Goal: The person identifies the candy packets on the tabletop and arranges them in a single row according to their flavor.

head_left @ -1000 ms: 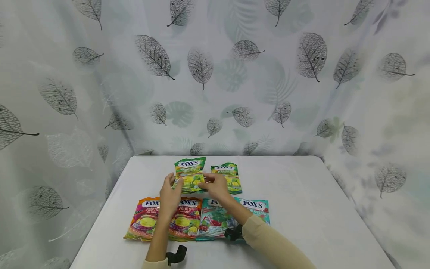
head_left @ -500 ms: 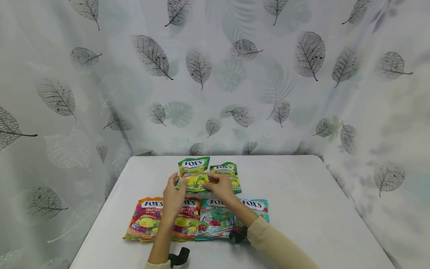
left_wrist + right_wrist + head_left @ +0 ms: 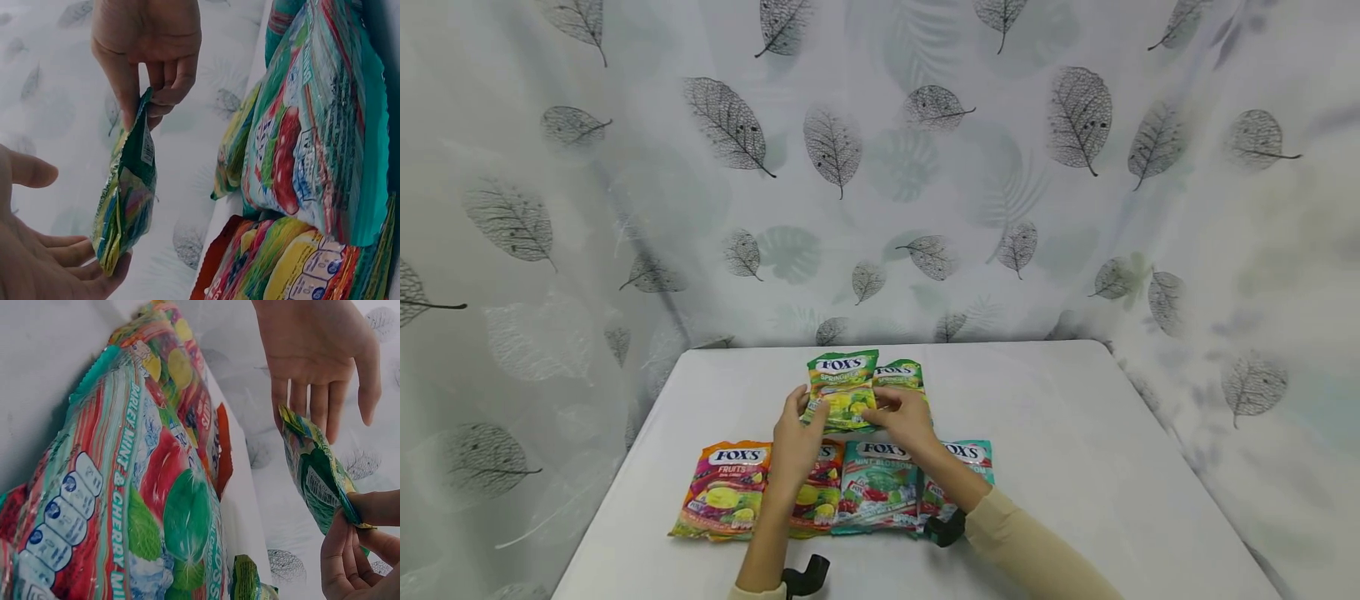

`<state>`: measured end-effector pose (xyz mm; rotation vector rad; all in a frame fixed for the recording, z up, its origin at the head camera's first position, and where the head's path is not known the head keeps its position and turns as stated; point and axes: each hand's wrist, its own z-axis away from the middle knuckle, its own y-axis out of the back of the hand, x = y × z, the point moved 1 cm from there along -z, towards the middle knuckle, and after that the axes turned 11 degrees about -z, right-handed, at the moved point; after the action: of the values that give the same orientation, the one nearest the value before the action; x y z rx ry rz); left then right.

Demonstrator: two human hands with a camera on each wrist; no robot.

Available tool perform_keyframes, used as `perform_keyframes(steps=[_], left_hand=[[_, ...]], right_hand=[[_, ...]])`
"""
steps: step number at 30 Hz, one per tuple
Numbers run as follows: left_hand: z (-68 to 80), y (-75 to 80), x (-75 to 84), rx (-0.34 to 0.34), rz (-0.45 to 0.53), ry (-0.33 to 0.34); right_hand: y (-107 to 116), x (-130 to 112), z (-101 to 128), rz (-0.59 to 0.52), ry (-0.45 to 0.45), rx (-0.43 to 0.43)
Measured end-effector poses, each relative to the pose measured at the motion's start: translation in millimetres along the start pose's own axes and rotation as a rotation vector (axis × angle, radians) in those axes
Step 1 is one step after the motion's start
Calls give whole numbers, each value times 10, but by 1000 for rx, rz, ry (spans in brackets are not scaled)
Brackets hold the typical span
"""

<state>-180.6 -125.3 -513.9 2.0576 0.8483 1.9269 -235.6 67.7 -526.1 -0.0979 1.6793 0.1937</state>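
Note:
A green-and-yellow candy bag [image 3: 844,385] marked FOX'S is held up above the far part of the white table. My right hand [image 3: 906,418] pinches its right edge between thumb and fingers, as the right wrist view shows. At the opposite edge, the straight fingers of my left hand [image 3: 796,435] touch and support the bag; the left thumb [image 3: 34,172] stands away from it. Behind the raised bag lies a second green candy bag [image 3: 904,375], partly covered by it and by my right hand.
In front lie two red-orange fruit candy bags [image 3: 724,492] and two teal mint candy bags [image 3: 876,483] side by side, partly hidden under my forearms. The white table [image 3: 1075,467] runs back to a leaf-patterned curtain [image 3: 925,208].
Both hands have carried the raised green candy bag a little to the right, so it now overlaps the second green bag. The head view has shifted slightly.

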Motion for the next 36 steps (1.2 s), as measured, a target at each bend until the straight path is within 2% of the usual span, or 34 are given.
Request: perform_keyframes(steps=[25,36], left_hand=[[124,-299,151,-52,-28,-34],[179,-389,210,-78,-11,-19]], right_hand=[[380,61,205,-40,-31,48],[509,88,279,-61,-68,64]])
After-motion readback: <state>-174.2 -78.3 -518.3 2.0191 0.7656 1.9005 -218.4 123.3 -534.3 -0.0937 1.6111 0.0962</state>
